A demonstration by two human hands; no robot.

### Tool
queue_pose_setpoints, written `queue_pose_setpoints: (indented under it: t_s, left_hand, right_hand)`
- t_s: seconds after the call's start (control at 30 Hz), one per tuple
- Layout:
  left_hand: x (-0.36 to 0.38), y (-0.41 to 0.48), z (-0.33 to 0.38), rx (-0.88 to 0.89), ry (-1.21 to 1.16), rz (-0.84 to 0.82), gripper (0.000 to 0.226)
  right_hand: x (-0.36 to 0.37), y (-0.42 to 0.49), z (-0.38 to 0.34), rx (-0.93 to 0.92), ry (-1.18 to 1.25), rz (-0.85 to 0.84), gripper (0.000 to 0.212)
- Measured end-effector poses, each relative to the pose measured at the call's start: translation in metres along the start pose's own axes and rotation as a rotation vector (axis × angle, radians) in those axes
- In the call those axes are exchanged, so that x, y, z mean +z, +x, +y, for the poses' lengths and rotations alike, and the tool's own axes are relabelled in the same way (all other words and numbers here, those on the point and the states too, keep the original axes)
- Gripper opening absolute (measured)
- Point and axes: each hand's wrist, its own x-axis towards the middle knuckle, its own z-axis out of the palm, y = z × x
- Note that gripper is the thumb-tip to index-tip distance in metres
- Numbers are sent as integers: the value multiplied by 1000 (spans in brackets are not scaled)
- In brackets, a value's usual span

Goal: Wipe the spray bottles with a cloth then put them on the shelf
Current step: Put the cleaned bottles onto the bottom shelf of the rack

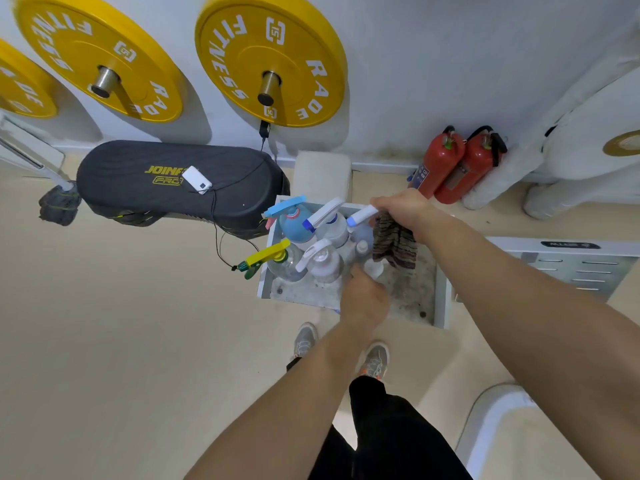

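Several spray bottles stand together on a white shelf (pixel 301 294) with a raised rim: a blue bottle (pixel 294 223), a clear bottle with a yellow-green trigger (pixel 273 259) and a clear bottle with a white trigger (pixel 323 261). My left hand (pixel 363 299) grips a small clear bottle (pixel 374 268) from below. My right hand (pixel 405 209) holds a dark striped cloth (pixel 394 242) that hangs beside a white-and-blue spray head (pixel 362 216). The held bottle's lower part is hidden by my fingers.
A black padded bench (pixel 173 181) with a white charger lies left of the shelf. Two red fire extinguishers (pixel 457 164) stand at the wall. Yellow weight plates (pixel 270 60) hang above. A white cabinet (pixel 575 265) is to the right. My shoes (pixel 375 358) are below the shelf.
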Motion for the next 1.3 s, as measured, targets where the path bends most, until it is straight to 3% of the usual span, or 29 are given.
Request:
queue_pose_setpoints:
  t_s: [0.17,0.3,0.37,0.57,0.67,0.8,0.9,1.0,1.07,1.13,1.2,1.3]
  left_hand:
    - [17,21,5,-38,-72,67,56]
    - [14,30,13,-43,-125,94,56]
    - [12,33,14,-42,-124,101,56]
    - [11,43,6,-42,-25,83,45]
    - [8,44,5,-54,0,68,45]
    - [2,41,4,-109,23,71,42]
    - [4,39,-2,-110,46,34,43]
    - [9,40,-7,-134,1,-30,70]
    - [11,42,-8,-134,-54,-46,96]
    - [14,47,-8,-113,-72,-29,109]
    - [17,54,-7,-104,-81,1,112]
    - [22,63,-6,-100,-129,39,108]
  right_hand:
    - [-6,-6,-6,2,-30,-11,62]
    - [-8,-12,-11,-22,-149,22,33]
    - [-10,-9,-10,-31,-178,35,30]
    - [-8,-3,-1,-23,-72,-44,60]
    - [-10,-6,3,-57,-55,-74,52]
    - [-27,-25,5,-93,56,11,56]
    - [-47,-50,19,-67,123,32,32]
    - [-53,-68,46,-66,15,103,9]
    - [-47,-68,62,-29,-122,138,24]
    - [-41,-60,75,-4,-222,105,55]
    - [-35,-49,82,-17,-292,54,74]
    - [-31,-28,86,-17,-370,45,82]
